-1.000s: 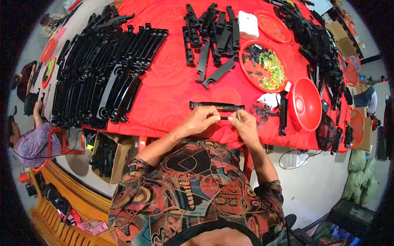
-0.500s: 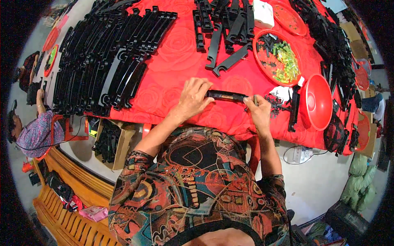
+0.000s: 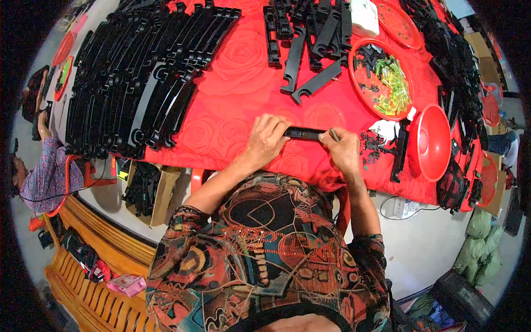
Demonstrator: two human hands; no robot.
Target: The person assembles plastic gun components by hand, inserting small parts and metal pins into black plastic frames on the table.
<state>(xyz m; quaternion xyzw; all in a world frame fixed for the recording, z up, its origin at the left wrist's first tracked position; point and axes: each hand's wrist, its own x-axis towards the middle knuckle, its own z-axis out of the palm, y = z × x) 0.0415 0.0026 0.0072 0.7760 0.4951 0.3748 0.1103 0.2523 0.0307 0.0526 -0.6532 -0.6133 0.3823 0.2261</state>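
The black plastic bar (image 3: 303,133) lies on the red surface (image 3: 238,72) with its long axis running left to right between both hands, left hand (image 3: 265,141) gripping one end, right hand (image 3: 342,149) pinching the other.

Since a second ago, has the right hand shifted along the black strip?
Cannot tell: the head camera moved. The right hand still grips the black strip at its end nearest the red bowl.
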